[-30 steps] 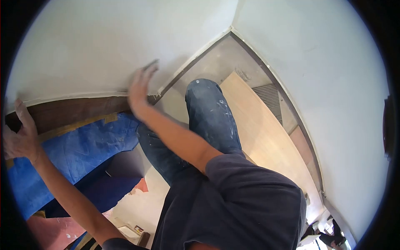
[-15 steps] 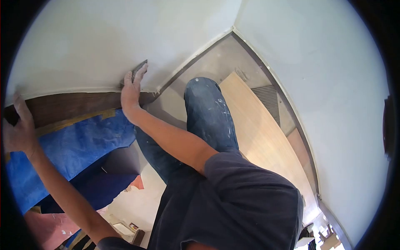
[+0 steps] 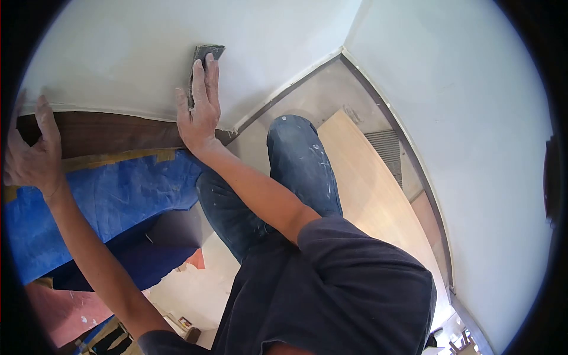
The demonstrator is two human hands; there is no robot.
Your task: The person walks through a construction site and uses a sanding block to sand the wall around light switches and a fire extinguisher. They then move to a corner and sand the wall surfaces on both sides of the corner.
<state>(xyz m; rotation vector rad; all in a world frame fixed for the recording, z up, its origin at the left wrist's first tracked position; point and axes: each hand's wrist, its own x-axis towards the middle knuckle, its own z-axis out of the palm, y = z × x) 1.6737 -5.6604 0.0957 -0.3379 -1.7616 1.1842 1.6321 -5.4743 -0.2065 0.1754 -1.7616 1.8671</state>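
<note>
A piece of dark grey sandpaper [image 3: 207, 52], dusty at its edges, lies against the white wall [image 3: 130, 53]. My right hand [image 3: 201, 112] presses it there, fingers stretched along it and mostly covering it. Whether a block sits behind the sandpaper is hidden. At the far left, my left hand [image 3: 36, 154] is open, its fingers spread and pointing up at the foot of the wall, over a dark brown wooden strip [image 3: 112, 133]. Pale dust coats both hands.
Blue sheeting [image 3: 118, 198], edged with tan tape, covers a raised surface below the strip. A pale wooden board [image 3: 373, 189] lies right of my knee [image 3: 293, 133]. A second white wall [image 3: 473, 136] meets the first at a corner, with dark skirting below.
My right hand has slid up the wall with the sandpaper, away from the brown strip. My left hand has shifted slightly up and right. The camera view has tilted a little.
</note>
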